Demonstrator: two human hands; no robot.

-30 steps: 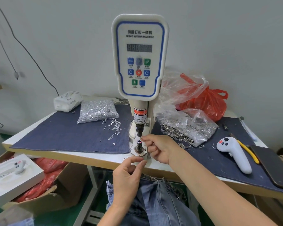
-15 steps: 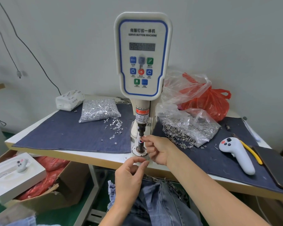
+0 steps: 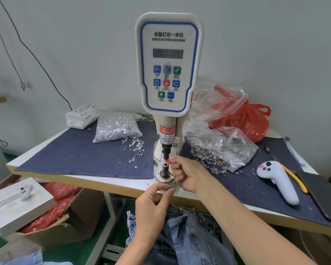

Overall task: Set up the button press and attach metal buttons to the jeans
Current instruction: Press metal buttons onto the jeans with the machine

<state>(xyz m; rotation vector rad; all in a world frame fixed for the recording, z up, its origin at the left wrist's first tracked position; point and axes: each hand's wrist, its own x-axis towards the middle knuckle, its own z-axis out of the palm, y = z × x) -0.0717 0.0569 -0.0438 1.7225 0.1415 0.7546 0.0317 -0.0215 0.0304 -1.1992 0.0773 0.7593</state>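
**Both hands at the press die**

Right hand (image 3: 185, 174) reaches the gap between upper punch (image 3: 165, 152) and lower die (image 3: 164, 169) of the servo button machine (image 3: 169, 62), fingertips pinched together at the punch tip; whatever it pinches is too small to tell. Left hand (image 3: 151, 209) hovers just below the bench (image 3: 122, 188) edge, thumb and forefinger nearly closed, contents unclear. Jeans (image 3: 182, 238) lie bunched below the bench. Bag of tacks (image 3: 116, 128) left of machine, bag of buttons (image 3: 220, 150) right.

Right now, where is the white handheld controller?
In the head view, the controller lies on the denim mat, right of the press, beside a yellow-handled tool.
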